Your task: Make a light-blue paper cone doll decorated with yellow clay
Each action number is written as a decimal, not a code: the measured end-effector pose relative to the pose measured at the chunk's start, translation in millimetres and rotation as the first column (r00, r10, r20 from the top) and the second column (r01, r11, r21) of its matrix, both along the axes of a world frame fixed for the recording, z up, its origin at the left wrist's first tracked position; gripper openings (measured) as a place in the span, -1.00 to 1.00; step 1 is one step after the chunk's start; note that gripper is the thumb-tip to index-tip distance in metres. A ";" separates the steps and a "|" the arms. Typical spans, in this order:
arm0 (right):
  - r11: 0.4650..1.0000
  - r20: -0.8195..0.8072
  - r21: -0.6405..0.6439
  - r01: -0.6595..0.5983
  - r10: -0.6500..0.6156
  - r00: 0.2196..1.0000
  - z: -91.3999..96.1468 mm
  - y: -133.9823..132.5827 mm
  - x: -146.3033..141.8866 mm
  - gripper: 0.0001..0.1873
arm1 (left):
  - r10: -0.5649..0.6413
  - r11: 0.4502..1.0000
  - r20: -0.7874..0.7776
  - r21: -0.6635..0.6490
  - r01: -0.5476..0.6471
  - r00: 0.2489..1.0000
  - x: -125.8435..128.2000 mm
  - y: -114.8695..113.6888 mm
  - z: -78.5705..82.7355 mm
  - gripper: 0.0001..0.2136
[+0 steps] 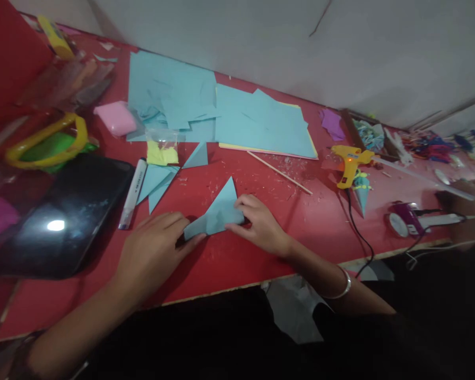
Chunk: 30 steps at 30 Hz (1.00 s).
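A light blue paper triangle (220,212) lies on the red table (301,221), partly folded. My left hand (152,252) presses its left corner with curled fingers pinched on the paper. My right hand (258,222) holds the right edge, its fingers bent and pinching the fold. A silver bangle (343,287) sits on my right wrist.
Cut blue triangles (158,182), a white marker (132,193), a black tablet (63,214) and a yellow-green handled thing (47,142) lie left. Blue paper sheets (221,113) lie behind, a thin stick (279,172) and a yellow glue gun (350,162) right. Another person's hand (465,203) is far right.
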State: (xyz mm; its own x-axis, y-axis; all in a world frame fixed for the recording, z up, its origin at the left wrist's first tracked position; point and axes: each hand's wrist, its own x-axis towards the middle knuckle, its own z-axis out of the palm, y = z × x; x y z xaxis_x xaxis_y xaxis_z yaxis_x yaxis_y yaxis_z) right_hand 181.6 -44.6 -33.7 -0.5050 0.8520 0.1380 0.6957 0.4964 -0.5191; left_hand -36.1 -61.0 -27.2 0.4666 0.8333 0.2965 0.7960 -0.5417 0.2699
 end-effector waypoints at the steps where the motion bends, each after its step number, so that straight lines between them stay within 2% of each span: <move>1: 1.000 0.013 0.005 0.007 -0.007 1.000 -0.3 0.1 -0.2 -0.74 | 0.006 1.000 0.002 -0.008 -0.006 1.000 -0.3 0.6 0.2 -0.64; 10: 0.997 0.151 0.064 0.051 -0.060 0.987 0.2 -2.0 -3.4 -0.70 | 0.007 1.000 -0.129 0.025 -0.004 0.992 -1.5 2.3 6.2 -0.65; 15: 0.994 0.181 0.085 0.065 -0.080 0.980 0.1 -3.4 -4.7 -0.70 | 0.049 0.995 -0.079 0.088 -0.042 0.996 -5.7 2.7 -0.6 -0.80; 18: 0.995 0.185 0.086 0.060 -0.075 0.980 -0.5 -3.3 -4.8 -0.74 | -0.113 0.976 -0.129 0.170 0.135 0.985 -9.5 3.6 -3.0 -0.68; 22: 0.994 0.185 0.089 0.060 -0.076 0.980 -1.4 -2.9 -4.9 -0.75 | -0.350 0.897 -0.274 0.178 0.405 0.896 -8.3 2.4 1.5 -0.52; 26: 0.994 0.200 0.092 0.061 -0.079 0.977 -2.1 -2.9 -5.3 -0.71 | -0.402 0.875 -0.323 0.141 0.464 0.857 -2.5 0.7 5.2 -0.56; 30: 0.994 0.203 0.084 0.076 -0.092 0.975 -1.9 -3.8 -4.2 -0.70 | -0.433 0.861 -0.251 0.170 0.479 0.866 -3.5 2.2 0.2 -0.56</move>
State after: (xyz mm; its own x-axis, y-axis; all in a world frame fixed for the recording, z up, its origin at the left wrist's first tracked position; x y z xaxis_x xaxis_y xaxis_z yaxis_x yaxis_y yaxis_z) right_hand 177.4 -48.5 -35.6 -0.4567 0.8835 0.1040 0.8246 0.4643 -0.3231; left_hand -39.6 -58.8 -27.0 0.8458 0.4361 0.3075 0.4680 -0.8831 -0.0348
